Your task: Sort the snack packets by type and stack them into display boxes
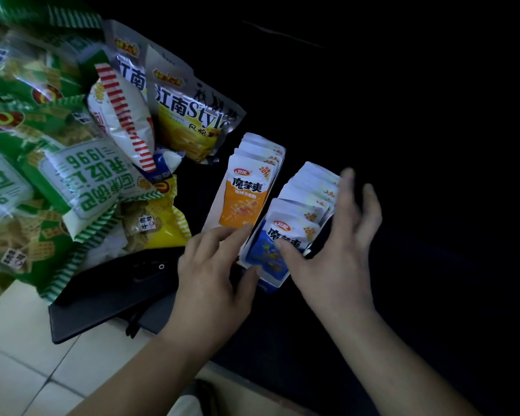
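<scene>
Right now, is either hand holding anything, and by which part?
Nothing is gripped. The left hand rests straight fingers at the orange packet's near end; the right hand lays its thumb on the front blue packet, fingers straight.

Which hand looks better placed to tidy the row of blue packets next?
Probably the right hand: its thumb lies on the front blue packet and its fingers run along the side of that display box. The left hand sits by the orange packets.
</scene>
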### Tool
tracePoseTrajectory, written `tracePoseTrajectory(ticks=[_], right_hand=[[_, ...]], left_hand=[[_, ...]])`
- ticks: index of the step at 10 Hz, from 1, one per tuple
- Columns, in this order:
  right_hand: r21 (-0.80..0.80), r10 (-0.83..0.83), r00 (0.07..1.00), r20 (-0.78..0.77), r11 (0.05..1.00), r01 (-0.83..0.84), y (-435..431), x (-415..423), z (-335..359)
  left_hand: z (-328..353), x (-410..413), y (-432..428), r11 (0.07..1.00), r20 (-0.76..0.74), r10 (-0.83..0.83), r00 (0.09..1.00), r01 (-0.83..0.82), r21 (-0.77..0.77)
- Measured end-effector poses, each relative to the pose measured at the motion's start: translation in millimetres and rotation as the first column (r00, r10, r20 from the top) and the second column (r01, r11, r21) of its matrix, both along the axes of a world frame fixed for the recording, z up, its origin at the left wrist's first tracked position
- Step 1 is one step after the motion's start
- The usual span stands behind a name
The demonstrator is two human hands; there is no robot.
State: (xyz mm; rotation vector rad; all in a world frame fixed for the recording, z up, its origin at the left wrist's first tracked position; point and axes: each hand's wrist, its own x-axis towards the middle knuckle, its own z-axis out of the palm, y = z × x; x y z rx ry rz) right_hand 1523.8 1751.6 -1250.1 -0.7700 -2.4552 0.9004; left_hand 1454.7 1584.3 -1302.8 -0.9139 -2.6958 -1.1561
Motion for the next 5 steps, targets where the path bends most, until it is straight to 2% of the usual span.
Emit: tracePoseTrajectory(ticks=[1, 2, 4, 5], right_hand=[[-0.419, -0.078, 0.996, -0.053, 0.907, 0.049, -9.3, 3.4, -2.2], [-0.606, -0.039, 0.993, -0.112, 0.795, -0.037, -7.7, -1.9, -12.3], [-0.665, 0.026, 0.993, -0.118, 0.740, -0.098, 11.5, -23.1, -6.0], [-0.678, 0.031, 0.994, -0.109, 0.729, -0.097, 14.9, -24.7, -6.3]], left_hand=[[-4.3, 2.4, -4.9, 0.999, -0.040, -0.035, 0.999, 0.035, -0.007], [-7.6, -0.1, -9.2, 0.996, -0.039, -0.082, 0.996, 0.081, -0.046], [1.0, -13.2, 5.2, 0.997, -0.059, -0.052, 0.997, 0.048, -0.067], [1.7, -13.1, 7.1, 0.999, -0.060, -0.039, 0.997, 0.038, -0.019]])
